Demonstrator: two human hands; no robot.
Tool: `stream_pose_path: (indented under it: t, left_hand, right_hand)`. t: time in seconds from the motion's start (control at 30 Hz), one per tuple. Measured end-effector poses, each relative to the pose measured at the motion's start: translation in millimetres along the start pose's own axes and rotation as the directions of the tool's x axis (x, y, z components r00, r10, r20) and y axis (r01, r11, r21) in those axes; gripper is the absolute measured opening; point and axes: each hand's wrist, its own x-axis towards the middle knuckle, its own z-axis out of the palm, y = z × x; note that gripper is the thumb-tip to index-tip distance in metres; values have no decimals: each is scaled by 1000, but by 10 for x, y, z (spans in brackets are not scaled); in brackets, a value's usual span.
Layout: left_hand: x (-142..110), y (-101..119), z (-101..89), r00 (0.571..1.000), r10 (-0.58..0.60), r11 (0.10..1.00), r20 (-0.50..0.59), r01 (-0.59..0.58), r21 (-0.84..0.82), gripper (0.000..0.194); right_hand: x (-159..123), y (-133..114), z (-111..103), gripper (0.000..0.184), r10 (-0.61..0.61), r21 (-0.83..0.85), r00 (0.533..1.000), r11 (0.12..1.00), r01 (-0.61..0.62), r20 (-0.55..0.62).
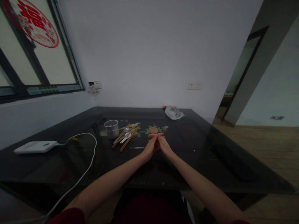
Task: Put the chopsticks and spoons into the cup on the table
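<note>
My left hand and my right hand meet over the front middle of the dark table, their fingers laced and closed against each other. Nothing shows between them, though the palms are hidden. To their left lie several wooden chopsticks, a white-handled spoon and a metal spoon. Beside these stands an upright metal cup. Both hands are apart from the utensils.
A white box-shaped device sits at the left, its white cable curving off the front edge. At the back lies a crumpled clear plastic bag. A flat dark object rests at the right. The wall borders the table's far side.
</note>
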Motion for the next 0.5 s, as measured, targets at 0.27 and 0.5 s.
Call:
stream_pose_path:
  t: [0.27,0.5]
  left_hand:
    - [28,-18,6,1000,26,1000,8,-26,-5,42]
    - [42,-52,-30,999,39,999,30,-39,-19,42]
  right_hand:
    - [77,90,-17,64,-48,-15,998,999,47,-31]
    - [68,102,-8,62,-55,14,998,998,56,-31]
